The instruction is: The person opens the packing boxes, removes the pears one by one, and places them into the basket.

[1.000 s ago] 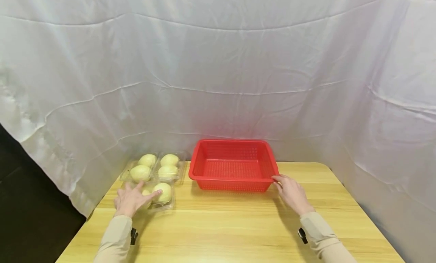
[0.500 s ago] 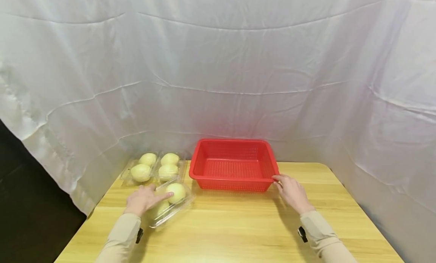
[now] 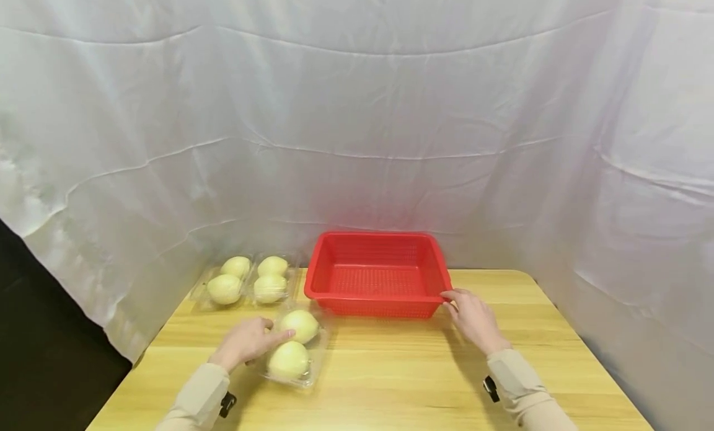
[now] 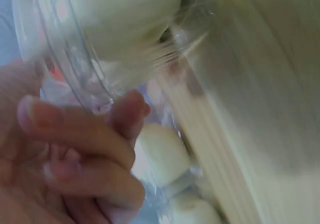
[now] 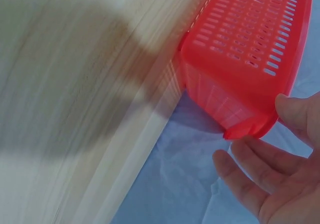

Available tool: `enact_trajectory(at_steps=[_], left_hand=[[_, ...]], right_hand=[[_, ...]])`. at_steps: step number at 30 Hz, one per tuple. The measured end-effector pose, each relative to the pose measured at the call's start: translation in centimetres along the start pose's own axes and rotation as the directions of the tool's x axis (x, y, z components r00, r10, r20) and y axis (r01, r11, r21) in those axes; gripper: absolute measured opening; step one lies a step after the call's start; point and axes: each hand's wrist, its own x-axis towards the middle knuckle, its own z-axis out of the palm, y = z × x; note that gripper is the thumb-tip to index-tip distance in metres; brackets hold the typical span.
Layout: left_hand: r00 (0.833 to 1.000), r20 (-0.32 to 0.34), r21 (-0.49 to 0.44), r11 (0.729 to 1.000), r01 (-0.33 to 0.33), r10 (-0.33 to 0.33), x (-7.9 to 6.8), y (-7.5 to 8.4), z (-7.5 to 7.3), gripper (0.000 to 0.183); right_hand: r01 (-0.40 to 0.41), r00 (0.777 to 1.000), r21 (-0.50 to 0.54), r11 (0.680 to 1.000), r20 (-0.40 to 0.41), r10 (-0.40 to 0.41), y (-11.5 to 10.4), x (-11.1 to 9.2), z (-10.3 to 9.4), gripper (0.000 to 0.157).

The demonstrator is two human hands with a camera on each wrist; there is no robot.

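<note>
My left hand grips the left edge of a clear plastic clamshell box holding two pale yellow, pear-like fruits. The box looks slightly turned and lifted, its base blurred. In the left wrist view, curled fingers lie under the box's clear rim; the thumb is not clearly visible there. At the right, my right hand pinches the front right corner of a red perforated plastic basket. The right wrist view has the thumb on the basket's rim, fingers beneath the corner.
Two more clear boxes, a left one and a right one, each with two fruits, stand at the back left of the wooden table. A pale curtain hangs behind and at the sides.
My left hand has taken hold of the front fruit box and moved it right and toward me, turning it. The right hand stays at the basket's corner.
</note>
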Motion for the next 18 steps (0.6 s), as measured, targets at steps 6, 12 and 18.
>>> enact_trajectory(at_steps=[6, 12, 18], left_hand=[[0.993, 0.08, -0.248, 0.967, -0.059, 0.082, -0.2, 0.4, 1.5, 0.053], [0.977, 0.158, -0.401, 0.914, -0.069, 0.143, -0.3, 1.8, 2.9, 0.048], [0.962, 0.176, -0.44, 0.891, -0.113, 0.208, -0.3, 3.1, 3.6, 0.046]], right_hand=[[0.0, 1.0, 0.004, 1.0, -0.029, 0.0, 0.0, 0.0, 0.1, 0.021], [0.009, 0.999, -0.006, 1.0, -0.032, -0.009, -0.1, -0.2, 0.1, 0.022], [0.036, 0.998, -0.007, 0.999, -0.043, -0.036, -0.2, -0.2, 0.3, 0.03]])
